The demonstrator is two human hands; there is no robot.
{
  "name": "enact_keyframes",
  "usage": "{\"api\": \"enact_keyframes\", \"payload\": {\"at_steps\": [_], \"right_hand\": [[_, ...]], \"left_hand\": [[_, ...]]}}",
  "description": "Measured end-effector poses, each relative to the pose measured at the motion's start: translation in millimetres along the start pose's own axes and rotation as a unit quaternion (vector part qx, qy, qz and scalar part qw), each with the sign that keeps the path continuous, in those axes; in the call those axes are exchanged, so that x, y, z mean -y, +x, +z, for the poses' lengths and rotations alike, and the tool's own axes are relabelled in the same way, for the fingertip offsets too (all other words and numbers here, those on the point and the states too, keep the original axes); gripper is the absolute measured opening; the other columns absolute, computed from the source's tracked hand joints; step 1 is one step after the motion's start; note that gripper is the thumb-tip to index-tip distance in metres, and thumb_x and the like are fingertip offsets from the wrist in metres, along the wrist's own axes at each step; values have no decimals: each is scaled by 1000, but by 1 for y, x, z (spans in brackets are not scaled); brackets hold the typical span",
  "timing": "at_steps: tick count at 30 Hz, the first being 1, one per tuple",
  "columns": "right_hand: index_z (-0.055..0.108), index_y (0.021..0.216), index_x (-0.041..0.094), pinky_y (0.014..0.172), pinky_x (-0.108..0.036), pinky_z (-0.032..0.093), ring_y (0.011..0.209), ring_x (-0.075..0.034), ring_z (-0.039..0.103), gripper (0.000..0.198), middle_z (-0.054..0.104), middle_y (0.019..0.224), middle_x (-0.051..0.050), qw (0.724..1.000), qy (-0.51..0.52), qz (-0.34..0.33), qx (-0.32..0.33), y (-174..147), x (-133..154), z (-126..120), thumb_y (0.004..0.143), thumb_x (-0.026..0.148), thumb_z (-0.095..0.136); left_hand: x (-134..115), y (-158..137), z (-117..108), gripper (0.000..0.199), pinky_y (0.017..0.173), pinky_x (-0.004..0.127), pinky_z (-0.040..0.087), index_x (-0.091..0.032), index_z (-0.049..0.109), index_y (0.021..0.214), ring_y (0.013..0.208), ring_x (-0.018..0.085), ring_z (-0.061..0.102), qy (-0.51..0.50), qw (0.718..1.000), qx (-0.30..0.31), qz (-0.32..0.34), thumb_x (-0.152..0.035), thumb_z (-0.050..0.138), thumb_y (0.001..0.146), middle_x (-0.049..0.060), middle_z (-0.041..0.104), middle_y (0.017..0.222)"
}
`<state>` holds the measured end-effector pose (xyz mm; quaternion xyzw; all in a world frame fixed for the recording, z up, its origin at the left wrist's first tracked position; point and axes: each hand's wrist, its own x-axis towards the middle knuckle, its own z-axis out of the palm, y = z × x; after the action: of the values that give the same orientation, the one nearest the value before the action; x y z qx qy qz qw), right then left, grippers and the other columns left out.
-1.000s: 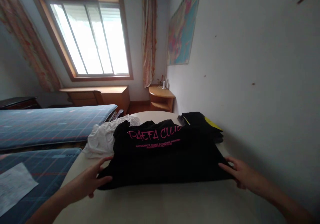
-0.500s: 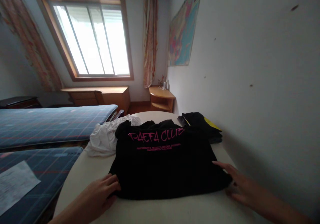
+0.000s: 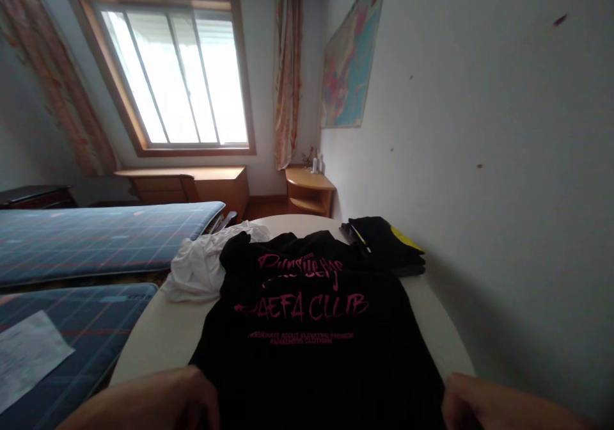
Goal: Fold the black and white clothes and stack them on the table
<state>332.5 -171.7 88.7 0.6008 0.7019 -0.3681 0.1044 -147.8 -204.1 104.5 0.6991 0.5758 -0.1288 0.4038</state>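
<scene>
A black T-shirt (image 3: 326,372) with pink lettering lies spread over a round, pale table (image 3: 144,340). Its near edge runs out of the bottom of the view. At its near left side my left hand (image 3: 187,395) is closed on the cloth, fingers bent downward. My right hand (image 3: 472,398) grips the near right side the same way. The fingertips of both hands are cut off or hidden. The far part of the shirt is bunched in folds.
Crumpled white cloth (image 3: 192,270) lies at the table's far left. A stack of folded dark clothes (image 3: 384,241) with a yellow patch sits at the far right, near the wall (image 3: 527,225). Blue plaid mattresses (image 3: 110,238) are on the left, one with a paper sheet (image 3: 33,356).
Both hands have moved toward me, drawing the T-shirt's near edge along. The cloth is more stretched out, and another line of pink lettering now shows above the first.
</scene>
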Motion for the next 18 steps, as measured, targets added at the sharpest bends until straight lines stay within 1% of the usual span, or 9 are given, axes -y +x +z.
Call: {"api": "enact_keyframes", "payload": {"at_steps": [3,5,6,8,10,12,15,16,18], "right_hand": [[74,86,21,70,-30,50,81,-23,65,21,70,89,-4,997,11,-81,-4,-1,23,-7,68,29,68],[74,98,23,82,-33,51,92,-24,64,32,68,101,-5,989,21,-143,-16,0,36,-11,67,29,72],[73,106,24,88,-34,50,99,-25,63,41,66,110,-5,986,23,-164,-19,2,41,-12,65,29,75],[68,119,27,98,-37,47,112,-28,59,58,61,125,-6,983,17,-183,-31,7,48,-8,61,27,79],[67,120,26,104,-39,43,119,-30,55,64,56,133,-7,981,-6,-188,-47,13,50,1,57,24,81],[69,113,25,103,-39,44,118,-30,56,55,57,130,-8,979,-28,-192,-69,21,50,11,59,19,79],[70,95,23,92,-33,49,105,-23,62,25,63,115,-5,970,-53,-218,-92,28,50,20,72,14,66],[69,91,22,89,-31,49,101,-21,63,21,65,111,-4,967,-60,-229,-93,29,51,21,74,12,61],[69,86,22,82,-28,50,92,-19,65,20,68,101,-2,965,-74,-239,-76,29,54,22,72,11,60]], "left_hand": [[-8,17,-7,38,76,28,49,-29,71,117,87,20,67,23,988,-129,87,-32,61,81,2,74,99],[-8,32,-7,44,88,32,48,-31,66,125,99,23,65,53,973,-184,127,-32,63,81,4,70,113],[-7,38,-5,48,92,34,46,-31,64,126,104,25,64,67,969,-191,140,-30,66,78,4,68,117],[-7,47,-2,52,95,35,45,-32,65,124,108,27,62,89,968,-177,154,-28,69,73,4,65,120],[-6,52,2,48,95,35,44,-31,66,120,109,27,62,102,967,-172,156,-25,69,73,4,64,120],[-6,54,5,39,92,33,45,-29,67,114,105,25,63,110,965,-183,150,-22,63,76,3,66,116],[-7,54,9,28,82,29,46,-26,68,102,93,22,66,120,965,-187,141,-16,53,80,3,70,103],[-7,53,10,28,80,29,47,-26,69,99,90,21,67,122,964,-186,143,-15,52,80,2,72,99],[-9,49,9,29,74,27,47,-27,72,94,86,21,68,118,969,-161,145,-14,53,76,1,74,94]]}}
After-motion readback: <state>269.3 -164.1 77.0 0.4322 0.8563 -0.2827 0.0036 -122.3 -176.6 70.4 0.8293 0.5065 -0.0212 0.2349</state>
